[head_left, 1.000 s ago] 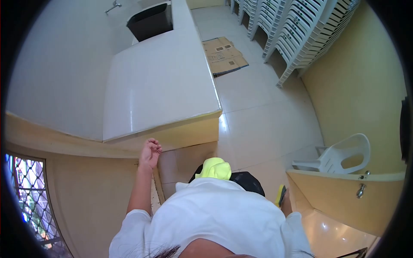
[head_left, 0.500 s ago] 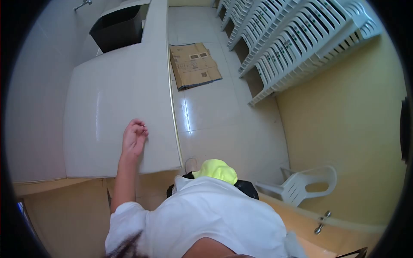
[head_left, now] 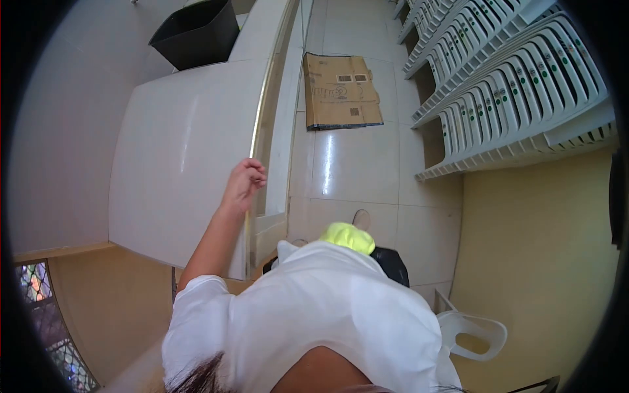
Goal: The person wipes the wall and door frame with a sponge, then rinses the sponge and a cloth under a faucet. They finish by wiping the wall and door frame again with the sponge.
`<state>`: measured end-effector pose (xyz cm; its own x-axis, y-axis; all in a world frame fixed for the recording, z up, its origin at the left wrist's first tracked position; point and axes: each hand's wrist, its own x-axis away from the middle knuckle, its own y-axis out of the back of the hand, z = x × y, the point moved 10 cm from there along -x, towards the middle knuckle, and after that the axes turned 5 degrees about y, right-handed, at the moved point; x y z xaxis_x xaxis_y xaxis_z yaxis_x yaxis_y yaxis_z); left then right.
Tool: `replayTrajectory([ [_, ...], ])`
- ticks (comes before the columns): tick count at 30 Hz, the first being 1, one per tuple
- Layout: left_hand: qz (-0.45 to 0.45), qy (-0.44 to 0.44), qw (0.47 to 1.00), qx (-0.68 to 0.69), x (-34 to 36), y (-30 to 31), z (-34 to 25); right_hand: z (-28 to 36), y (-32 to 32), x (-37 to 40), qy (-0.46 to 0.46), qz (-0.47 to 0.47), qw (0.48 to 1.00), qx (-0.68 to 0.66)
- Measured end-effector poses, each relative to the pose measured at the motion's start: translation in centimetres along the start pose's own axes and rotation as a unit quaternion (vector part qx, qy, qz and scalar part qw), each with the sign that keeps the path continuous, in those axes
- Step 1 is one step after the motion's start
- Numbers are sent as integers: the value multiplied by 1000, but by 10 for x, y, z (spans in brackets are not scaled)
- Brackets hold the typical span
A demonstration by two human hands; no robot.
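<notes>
My left hand (head_left: 245,182) is over the right edge of the white counter (head_left: 177,157), its fingers curled in and bent toward the palm. Whether anything sits inside the fingers is too small to tell. Nothing of my right hand shows. A bright yellow-green cloth (head_left: 348,238) bulges at my waist below the white shirt, beside something black.
A black bin (head_left: 200,39) stands at the counter's far end. Flattened cardboard (head_left: 341,92) lies on the tiled floor (head_left: 360,164). Stacked white plastic chairs (head_left: 517,92) line the right side; a single white chair (head_left: 472,334) is at the lower right. A patterned window (head_left: 49,321) shows lower left.
The view has shifted, and my left hand has moved from above the counter's surface to its right edge. A foot now shows on the floor ahead of me.
</notes>
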<state>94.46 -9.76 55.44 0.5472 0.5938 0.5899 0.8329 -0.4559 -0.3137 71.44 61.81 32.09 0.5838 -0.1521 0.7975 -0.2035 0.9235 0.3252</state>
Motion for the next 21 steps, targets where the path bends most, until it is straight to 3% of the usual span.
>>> replayTrajectory([
  [4, -146, -41, 987, 55, -8, 9, -10, 82, 4, -79, -4, 23, 998, 50],
  [8, -268, -47, 959, 77, -4, -11, -18, 219, -36, -176, 59, 69, 985, 149],
  [12, -297, -94, 947, 79, -15, -37, -37, 383, -147, -234, 151, 101, 942, 283],
  [14, -361, -165, 918, -3, -20, -40, -62, 442, -202, -248, 167, 104, 927, 320],
  [15, -362, -172, 916, 1, -33, -41, -67, 468, -233, -281, 218, 116, 914, 324],
  [16, -373, -235, 897, -32, -39, -38, -82, 490, -265, -298, 267, 126, 898, 326],
  [17, -384, -292, 873, -69, -45, -37, -98, 505, -284, -287, 267, 128, 898, 327],
  [18, -386, -286, 874, -72, -58, -38, -104, 513, -296, -259, 252, 133, 893, 349],
  [20, -346, -355, 868, -13, -101, -54, -138, 558, -335, -196, 238, 137, 882, 382],
  [21, -365, -367, 856, -22, -120, -54, -151, 553, -343, -219, 193, 170, 892, 371],
])
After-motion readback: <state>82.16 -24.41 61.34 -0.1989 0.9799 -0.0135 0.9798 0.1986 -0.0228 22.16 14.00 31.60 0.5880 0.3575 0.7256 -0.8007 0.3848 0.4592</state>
